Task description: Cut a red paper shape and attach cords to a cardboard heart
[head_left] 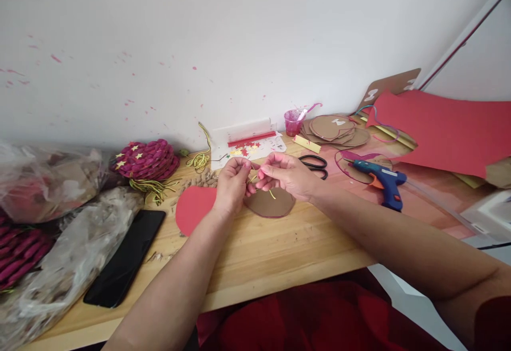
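My left hand [235,183] and my right hand [285,174] meet over the table, fingertips pinched close together. A thin yellow-green cord [272,194] runs between them, and one end dangles below my right fingers. Under the hands lies a brown cardboard disc [270,206] with a dark pink edge. A red paper disc [194,208] rests to the left, partly behind my left wrist. Black-handled scissors [319,167] lie just beyond my right hand, their blades hidden.
A blue glue gun [385,180] lies at right near red sheets [447,127]. Behind stand a pink cup [293,123] and cardboard discs [333,127]. At left are stacked magenta pieces [149,159], a cord bundle [198,160], a black phone [125,258] and plastic bags [91,239].
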The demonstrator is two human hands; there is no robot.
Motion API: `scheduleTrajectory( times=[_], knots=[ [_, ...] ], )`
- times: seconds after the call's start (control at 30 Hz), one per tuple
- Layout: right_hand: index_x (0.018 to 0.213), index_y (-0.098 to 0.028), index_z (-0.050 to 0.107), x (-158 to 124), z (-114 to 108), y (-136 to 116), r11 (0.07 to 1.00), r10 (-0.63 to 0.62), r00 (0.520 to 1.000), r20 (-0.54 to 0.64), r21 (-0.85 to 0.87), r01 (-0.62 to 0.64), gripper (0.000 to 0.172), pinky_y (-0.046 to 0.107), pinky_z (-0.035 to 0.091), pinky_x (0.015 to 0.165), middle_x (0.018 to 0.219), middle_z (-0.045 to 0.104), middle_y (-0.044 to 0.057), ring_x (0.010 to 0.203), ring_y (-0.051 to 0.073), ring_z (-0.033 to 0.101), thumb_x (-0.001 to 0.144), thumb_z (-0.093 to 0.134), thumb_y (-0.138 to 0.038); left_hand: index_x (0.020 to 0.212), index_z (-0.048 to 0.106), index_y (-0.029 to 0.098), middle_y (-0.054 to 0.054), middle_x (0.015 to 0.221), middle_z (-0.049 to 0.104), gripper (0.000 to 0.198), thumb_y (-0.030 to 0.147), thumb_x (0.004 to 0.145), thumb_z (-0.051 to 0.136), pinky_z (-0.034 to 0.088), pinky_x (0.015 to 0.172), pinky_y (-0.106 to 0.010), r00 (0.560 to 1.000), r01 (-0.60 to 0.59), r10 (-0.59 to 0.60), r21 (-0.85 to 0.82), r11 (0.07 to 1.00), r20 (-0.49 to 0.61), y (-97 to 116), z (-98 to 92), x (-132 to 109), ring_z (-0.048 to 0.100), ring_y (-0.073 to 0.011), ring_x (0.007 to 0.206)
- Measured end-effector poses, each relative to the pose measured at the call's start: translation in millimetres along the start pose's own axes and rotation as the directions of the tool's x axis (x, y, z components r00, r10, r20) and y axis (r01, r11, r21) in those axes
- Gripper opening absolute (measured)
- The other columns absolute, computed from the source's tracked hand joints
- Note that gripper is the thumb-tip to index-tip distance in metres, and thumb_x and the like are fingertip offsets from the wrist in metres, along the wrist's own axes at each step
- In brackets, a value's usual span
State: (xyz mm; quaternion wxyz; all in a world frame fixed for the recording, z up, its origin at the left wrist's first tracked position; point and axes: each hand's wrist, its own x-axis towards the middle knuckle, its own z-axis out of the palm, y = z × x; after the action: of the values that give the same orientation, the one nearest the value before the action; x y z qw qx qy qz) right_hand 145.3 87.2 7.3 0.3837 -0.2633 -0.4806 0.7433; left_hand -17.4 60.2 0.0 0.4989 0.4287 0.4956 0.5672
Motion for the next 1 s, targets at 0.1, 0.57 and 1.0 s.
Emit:
scheduleTrajectory(
  times=[0.1, 0.57, 1.0],
  knots=[
    [0.083, -0.017, 0.064, 2, -4, 0, 0.993, 0.119, 0.993, -0.014, -0.009, -0.119, 0.030, 0.021, 0.055, 0.055, 0.071, 0.069, -0.001, 0.060, 0.011, 0.068, 0.073, 0.087, -0.033, 0.088, 0.060, 0.020, 0.004, 0.075, 0.065, 0.034, 0.049, 0.079, 0.076, 0.038, 0.034, -0.017, 0.996, -0.076, 0.072, 0.114, 0.991, 0.045, 3, -1.2, -1, 0.053, -0.0053, 0.038],
    [0.066, -0.016, 0.062, 2, -13, -19, 0.997, 0.076, 0.989, -0.126, -0.010, -0.078, 0.024, 0.020, 0.041, 0.046, 0.059, 0.061, -0.003, 0.049, 0.007, 0.054, 0.071, 0.083, -0.029, 0.079, 0.072, 0.012, -0.006, 0.077, 0.071, 0.041, 0.051, 0.072, 0.082, 0.046, 0.044, -0.017, 0.957, 0.149, -0.165, 0.084, 0.985, 0.240, 10, -1.0, -2, 0.060, -0.0074, 0.050],
    [0.069, -0.016, 0.064, 4, -15, -23, 1.000, 0.019, 0.981, -0.192, 0.003, -0.018, 0.024, 0.020, 0.039, 0.044, 0.057, 0.059, -0.003, 0.047, 0.007, 0.051, 0.067, 0.085, -0.027, 0.081, 0.077, 0.014, -0.003, 0.067, 0.070, 0.031, 0.040, 0.068, 0.088, 0.043, 0.046, -0.017, 0.918, 0.240, -0.270, 0.135, 0.961, 0.291, 13, -1.6, -4, 0.055, -0.0057, 0.049]
  ],
)
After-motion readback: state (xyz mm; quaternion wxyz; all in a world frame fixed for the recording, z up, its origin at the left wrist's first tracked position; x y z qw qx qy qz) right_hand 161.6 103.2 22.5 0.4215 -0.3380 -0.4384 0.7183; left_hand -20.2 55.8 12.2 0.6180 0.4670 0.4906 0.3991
